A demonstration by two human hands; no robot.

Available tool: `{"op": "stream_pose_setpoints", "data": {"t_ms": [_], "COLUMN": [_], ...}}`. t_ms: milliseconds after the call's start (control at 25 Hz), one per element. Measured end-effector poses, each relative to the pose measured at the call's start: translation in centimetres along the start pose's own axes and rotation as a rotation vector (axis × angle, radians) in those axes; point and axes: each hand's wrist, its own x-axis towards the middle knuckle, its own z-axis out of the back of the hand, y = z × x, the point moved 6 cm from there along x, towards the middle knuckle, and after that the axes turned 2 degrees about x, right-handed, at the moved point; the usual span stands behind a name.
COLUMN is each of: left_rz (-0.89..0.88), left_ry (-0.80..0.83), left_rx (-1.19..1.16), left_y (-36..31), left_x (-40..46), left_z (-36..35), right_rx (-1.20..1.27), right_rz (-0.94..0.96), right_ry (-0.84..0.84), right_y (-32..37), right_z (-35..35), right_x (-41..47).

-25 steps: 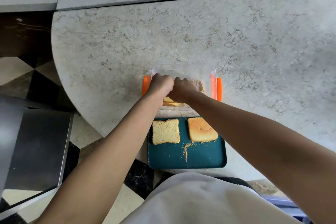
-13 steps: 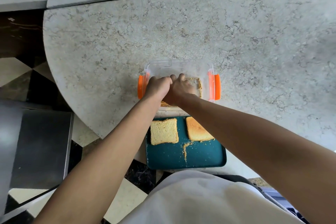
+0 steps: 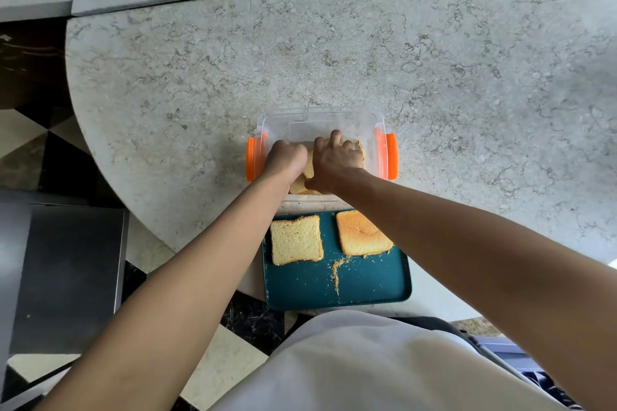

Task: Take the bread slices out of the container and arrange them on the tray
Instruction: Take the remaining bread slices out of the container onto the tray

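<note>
A clear plastic container [image 3: 320,120] with orange side clips stands on the marble counter. Both hands reach into it. My left hand [image 3: 287,162] and my right hand [image 3: 337,162] are closed around a bread slice [image 3: 309,165] that stands tilted between them. More bread [image 3: 298,187] lies under the hands, mostly hidden. Just in front of the container sits a teal tray [image 3: 367,284]. On its far half lie two slices side by side: a pale one [image 3: 296,239] at the left and a browner one [image 3: 362,233] at the right.
Crumbs [image 3: 337,272] are scattered on the tray's middle. The round marble counter [image 3: 334,53] drops off at the left to a checkered floor. A dark metal surface [image 3: 66,274] stands at the lower left. The tray overhangs the counter's near edge.
My hands have shifted slightly inside the container, and the right hand's fingers have spread over the bread. A slice now shows upright between the two hands. The tray's slices have not moved.
</note>
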Motion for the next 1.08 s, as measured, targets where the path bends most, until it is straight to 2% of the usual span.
{"op": "stream_pose_setpoints", "data": {"t_ms": [160,440,600,680,840,920,1080], "left_rz": [0.006,0.085,-0.019,-0.033,0.054,0.073,0.119], "left_ry": [0.001,-0.015,-0.052,-0.036,-0.023,0.002,0.044], "left_rx": [0.093,-0.073,-0.058,-0.142,-0.348,-0.377,-0.347], "left_y": [0.2,0.6,0.4,0.2,0.8,1.0,1.1], "left_x": [0.7,1.5,1.3,1.2,1.4,1.5,1.6], "left_z": [-1.0,-1.1,-1.3,-1.2,-1.1,-1.5,-2.2], "right_rx": [-0.027,-0.033,0.185,0.317,0.468,0.503,0.375], "right_rz": [-0.011,-0.01,-0.059,-0.096,-0.128,-0.149,-0.081], "right_ry": [0.025,0.037,0.017,0.012,-0.131,-0.196,-0.247], "right_y": [0.0,0.2,-0.1,-0.5,-2.0,-2.6,-2.6], "right_z": [-0.3,-0.1,-0.1,-0.2,0.9,1.6,2.1], "right_x": [0.0,0.1,-0.3,-0.6,-0.9,-1.1,-1.4]}}
